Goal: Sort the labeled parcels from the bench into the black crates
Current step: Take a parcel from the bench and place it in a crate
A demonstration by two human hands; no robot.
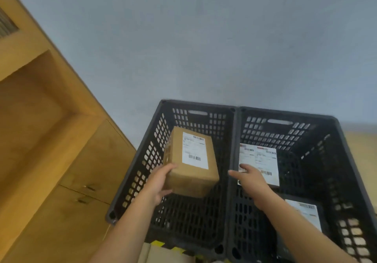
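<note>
Brown cardboard parcel (190, 164) is hanging lengthwise over the left black perforated crate (146, 160), left hand (158, 183) clasping its near corner; right hand (250, 178) spread, empty.

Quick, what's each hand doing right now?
Left hand: holding the brown parcel.
Right hand: open, holding nothing.

black crates (151, 160) (275, 134): 2 | labeled parcels (189, 179) (259, 160) (306, 211): 3 | bare hands (159, 183) (251, 178): 2

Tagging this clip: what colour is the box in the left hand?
The box is brown cardboard with a white barcode label; head view.
</note>
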